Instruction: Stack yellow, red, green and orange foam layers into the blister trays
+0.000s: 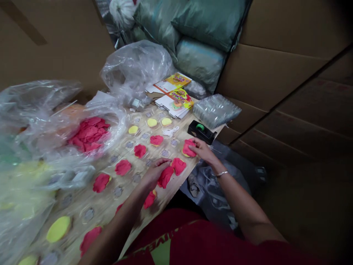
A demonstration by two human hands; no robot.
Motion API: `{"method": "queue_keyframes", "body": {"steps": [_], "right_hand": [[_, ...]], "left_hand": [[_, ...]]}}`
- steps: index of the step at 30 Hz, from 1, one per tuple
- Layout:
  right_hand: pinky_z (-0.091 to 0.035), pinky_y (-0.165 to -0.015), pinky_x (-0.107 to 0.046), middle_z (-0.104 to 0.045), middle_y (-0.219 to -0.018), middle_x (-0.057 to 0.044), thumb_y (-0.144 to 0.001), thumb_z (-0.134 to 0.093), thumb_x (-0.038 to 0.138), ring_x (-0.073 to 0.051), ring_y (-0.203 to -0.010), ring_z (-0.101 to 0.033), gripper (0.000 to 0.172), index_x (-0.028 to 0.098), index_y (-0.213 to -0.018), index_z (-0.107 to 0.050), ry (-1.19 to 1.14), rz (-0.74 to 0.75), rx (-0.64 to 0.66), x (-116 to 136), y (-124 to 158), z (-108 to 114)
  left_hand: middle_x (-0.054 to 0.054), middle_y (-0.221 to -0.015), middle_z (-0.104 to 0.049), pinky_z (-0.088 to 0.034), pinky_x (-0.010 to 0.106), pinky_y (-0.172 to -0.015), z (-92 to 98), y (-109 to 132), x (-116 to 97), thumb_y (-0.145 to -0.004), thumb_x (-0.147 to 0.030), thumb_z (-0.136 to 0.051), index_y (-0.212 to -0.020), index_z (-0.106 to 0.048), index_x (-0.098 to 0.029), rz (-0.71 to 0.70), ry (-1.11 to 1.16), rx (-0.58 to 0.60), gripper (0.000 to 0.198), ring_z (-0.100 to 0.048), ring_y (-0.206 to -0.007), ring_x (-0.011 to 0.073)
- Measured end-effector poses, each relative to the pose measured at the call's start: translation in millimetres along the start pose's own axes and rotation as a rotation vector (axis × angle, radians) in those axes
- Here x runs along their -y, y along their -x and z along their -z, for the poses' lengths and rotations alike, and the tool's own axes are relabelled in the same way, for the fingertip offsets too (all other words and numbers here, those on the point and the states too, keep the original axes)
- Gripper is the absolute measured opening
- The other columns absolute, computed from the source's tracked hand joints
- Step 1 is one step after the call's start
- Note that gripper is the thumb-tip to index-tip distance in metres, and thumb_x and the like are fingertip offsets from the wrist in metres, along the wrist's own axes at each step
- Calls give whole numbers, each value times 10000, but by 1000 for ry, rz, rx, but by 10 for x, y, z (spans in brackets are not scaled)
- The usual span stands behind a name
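Our right hand (203, 150) pinches a thin, ragged-edged red piece of dough-like material (189, 145) between thumb and fingers, over a round yellow disc (184, 152) by the table (183, 129) edge, near the black tape dispenser (202, 131). Our left hand (157, 169) is loosely curled at a second crumpled red piece (166, 178); whether it grips, we cannot tell. We judge the step as settling red onto yellow (centring, perhaps); next calls for a light press and release. The right-hand piece lies flattish, without a clear long axis; the other's runs roughly along the near edge.
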State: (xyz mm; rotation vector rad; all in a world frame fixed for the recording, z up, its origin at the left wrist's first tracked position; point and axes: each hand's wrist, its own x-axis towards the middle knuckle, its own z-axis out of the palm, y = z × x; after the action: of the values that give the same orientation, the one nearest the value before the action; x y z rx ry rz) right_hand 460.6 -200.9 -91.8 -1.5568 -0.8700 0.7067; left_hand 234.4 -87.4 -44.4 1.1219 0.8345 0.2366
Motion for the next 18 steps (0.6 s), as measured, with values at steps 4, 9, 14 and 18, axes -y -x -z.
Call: {"method": "queue_keyframes", "body": {"steps": [4,9,14,18], "right_hand": [[-453,-718,-286,-659,-909,-50,-836,-538,242,-196,-812,-608,250,190,-1072,-601,571,32,17,-69,-2,-200],[-474,-797,-322,-553,-1247,-142,-842,-547,214,-240,-1003,-601,474,173,-1311,-489,829,79,-154,-93,81,-279],[-472,-830,-299,-570,-1092,-99,-894,-442,170,-203,-967,-589,325,186,-1177,-602,740,171,-204,-143,76,-213],[-456,-798,-264,-560,-1028,-69,-916,-423,153,-169,-917,-579,311,205,-1135,-637,731,172,-89,-127,26,-114]], "left_hand": [[6,-717,-650,-431,214,-594,18,4,9,-568,-411,-806,-821,-719,-177,10,-4,9,355,-562,-639,113],[9,-688,-635,-429,237,-565,162,-18,56,-628,-433,-759,-893,-704,-169,-28,-84,-33,379,-563,-612,137],[66,-974,-719,-489,333,-856,2,-178,21,-731,-269,-651,-936,-722,-202,-369,-591,97,227,-652,-910,223],[54,-1385,-556,-446,379,-988,-333,-402,-99,-757,-135,-558,-1106,-683,-255,-548,-1131,307,390,-610,-1128,257]]}}
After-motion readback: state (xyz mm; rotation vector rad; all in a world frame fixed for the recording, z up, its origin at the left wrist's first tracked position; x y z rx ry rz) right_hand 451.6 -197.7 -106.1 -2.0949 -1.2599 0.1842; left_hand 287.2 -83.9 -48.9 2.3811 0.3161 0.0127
